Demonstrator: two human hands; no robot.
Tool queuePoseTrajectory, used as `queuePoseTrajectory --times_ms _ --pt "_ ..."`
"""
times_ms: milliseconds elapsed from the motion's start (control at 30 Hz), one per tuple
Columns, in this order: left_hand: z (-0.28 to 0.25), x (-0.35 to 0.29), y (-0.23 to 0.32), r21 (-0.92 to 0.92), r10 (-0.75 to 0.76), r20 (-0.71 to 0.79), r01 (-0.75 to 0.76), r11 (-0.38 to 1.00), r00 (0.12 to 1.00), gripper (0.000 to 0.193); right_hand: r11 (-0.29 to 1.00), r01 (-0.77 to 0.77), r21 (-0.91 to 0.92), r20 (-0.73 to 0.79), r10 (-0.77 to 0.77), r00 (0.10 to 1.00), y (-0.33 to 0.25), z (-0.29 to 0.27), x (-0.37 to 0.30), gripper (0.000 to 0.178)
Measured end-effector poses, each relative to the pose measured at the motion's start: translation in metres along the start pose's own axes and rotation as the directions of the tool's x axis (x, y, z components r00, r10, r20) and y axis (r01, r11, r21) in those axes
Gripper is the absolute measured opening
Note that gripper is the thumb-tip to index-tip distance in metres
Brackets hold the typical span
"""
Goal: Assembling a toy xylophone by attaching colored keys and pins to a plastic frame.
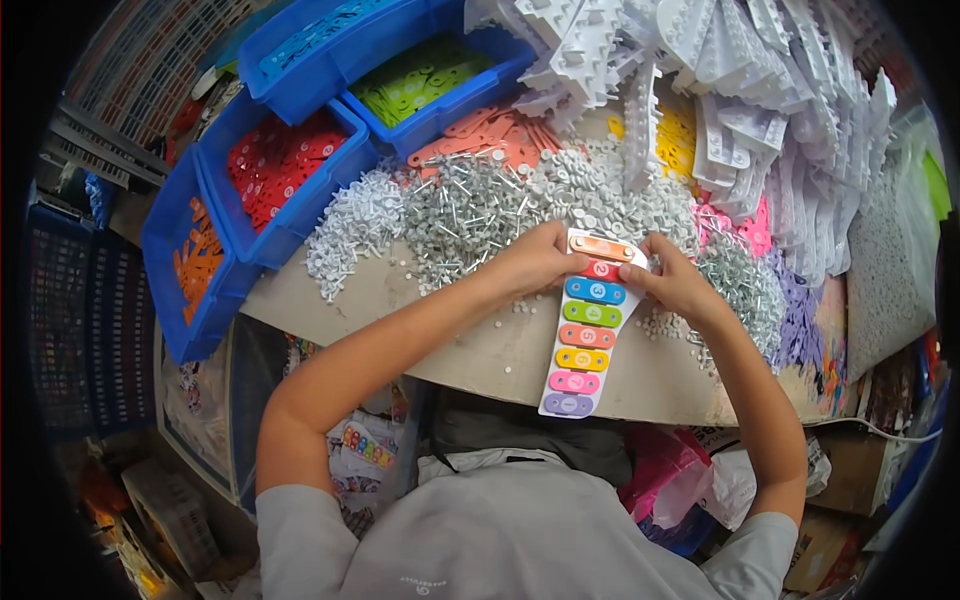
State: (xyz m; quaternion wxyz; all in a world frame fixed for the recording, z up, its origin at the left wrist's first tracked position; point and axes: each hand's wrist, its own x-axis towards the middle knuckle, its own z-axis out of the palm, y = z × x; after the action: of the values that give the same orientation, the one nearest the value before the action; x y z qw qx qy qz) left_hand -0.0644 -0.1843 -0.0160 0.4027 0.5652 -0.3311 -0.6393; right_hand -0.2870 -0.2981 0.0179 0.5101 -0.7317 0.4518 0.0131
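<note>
In the head view, a white plastic toy xylophone base with coloured bars (585, 325) lies lengthwise on the worn work table (480, 350), its far end pinched from both sides so it stays steady. The left hand (535, 262) grips that end's left edge, while the right hand (672, 283) closes its fingers on the right edge beside the orange top bar (601, 247), with the heap of small metal nails and white caps (470, 215) lying just beyond, within easy reach.

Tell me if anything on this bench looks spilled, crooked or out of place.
Loose small white pegs lie scattered on the bare table below the nail pile, away from the heaps. On the toy xylophone held by the left hand and right hand, the coloured bars sit even.
</note>
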Motion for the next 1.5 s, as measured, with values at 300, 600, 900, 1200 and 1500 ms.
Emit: queuePoseTrajectory --times_ms 300,600,900,1200,1500 --pt "0.007 -0.002 -0.029 0.262 0.317 -0.181 -0.265 0.928 0.931 0.034 0.978 0.131 -0.162 -0.255 -0.170 0.952 0.000 0.014 -0.021 0.035" --pt "-0.068 -0.134 -0.025 0.762 0.712 -0.561 -0.073 0.644 0.421 0.011 0.866 -0.207 -0.454 -0.837 -0.335 0.433 0.111 -0.058 -0.142 0.017" --pt "-0.117 -0.143 -0.043 0.890 0.826 -0.455 0.184 0.416 0.333 0.010 0.897 -0.225 -0.380 -0.837 -0.230 0.497 0.215 -0.060 -0.155 0.019" --pt "-0.120 -0.129 -0.041 0.920 0.831 -0.364 0.302 0.250 0.420 0.013 0.866 -0.237 -0.441 -0.807 -0.267 0.527 0.199 -0.059 -0.156 0.009" --pt "-0.120 -0.134 -0.047 0.926 0.845 -0.362 0.259 0.276 0.392 0.011 0.742 -0.367 -0.561 -0.782 -0.330 0.528 0.191 -0.054 -0.157 0.011"
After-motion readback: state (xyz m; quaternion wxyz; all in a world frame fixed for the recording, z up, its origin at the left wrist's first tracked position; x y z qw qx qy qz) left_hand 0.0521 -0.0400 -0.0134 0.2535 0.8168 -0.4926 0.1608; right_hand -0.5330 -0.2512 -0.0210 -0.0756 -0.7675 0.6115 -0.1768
